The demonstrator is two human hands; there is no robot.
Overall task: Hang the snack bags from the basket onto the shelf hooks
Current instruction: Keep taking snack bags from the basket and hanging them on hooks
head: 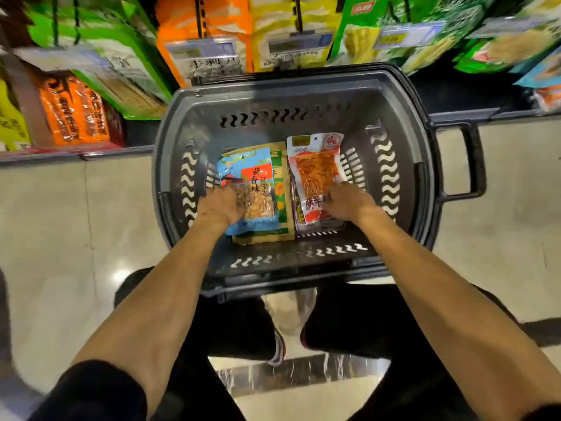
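The left hand [220, 208] gripped the blue peanut bag [253, 177] inside the basket [303, 86]; the right hand [349, 202] curled its fingers, probably in a pinch, on the red snack bag [315, 174], also in the basket. Beyond the basket's far rim hung the shelf bags [206, 34].

Arms outstretched, left hand [220, 208] grips blue bag [253, 174], right hand [349, 202] grips red bag [315, 170].

We note a matt grey plastic basket [303, 83]. Its snack bags [315, 171] are glossy film. We see polished floor tiles [60, 223].
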